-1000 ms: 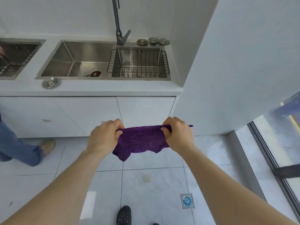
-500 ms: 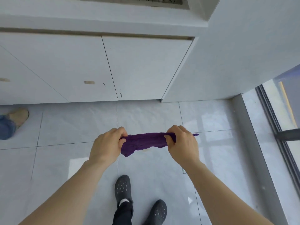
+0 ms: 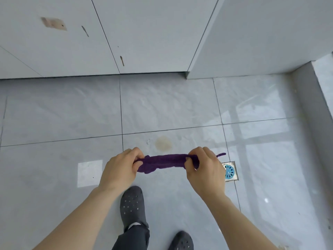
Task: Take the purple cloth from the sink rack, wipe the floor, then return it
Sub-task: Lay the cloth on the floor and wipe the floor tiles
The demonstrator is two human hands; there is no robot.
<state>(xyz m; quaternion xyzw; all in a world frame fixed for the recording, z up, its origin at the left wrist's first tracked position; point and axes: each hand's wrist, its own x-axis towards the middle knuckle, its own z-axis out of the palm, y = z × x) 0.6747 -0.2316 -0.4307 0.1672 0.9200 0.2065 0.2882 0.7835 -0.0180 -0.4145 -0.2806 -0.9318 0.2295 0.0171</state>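
Observation:
The purple cloth [image 3: 164,162] is stretched flat between my two hands above the grey tiled floor [image 3: 72,123]. My left hand [image 3: 119,167] pinches its left end and my right hand [image 3: 205,170] pinches its right end. A yellowish stain [image 3: 163,143] marks the tile just beyond the cloth. The sink and its rack are out of view.
White cabinet doors [image 3: 72,42] stand ahead, and a white wall panel [image 3: 261,33] closes the right corner. A floor drain with a blue grate [image 3: 229,171] lies just right of my right hand. My dark shoes [image 3: 132,206] are below the hands. A grey sill [image 3: 306,105] runs along the right.
The view has tilted down from the sink and counter to the floor. Both hands have lowered the cloth toward the tiles, and it now looks narrower, held flatter.

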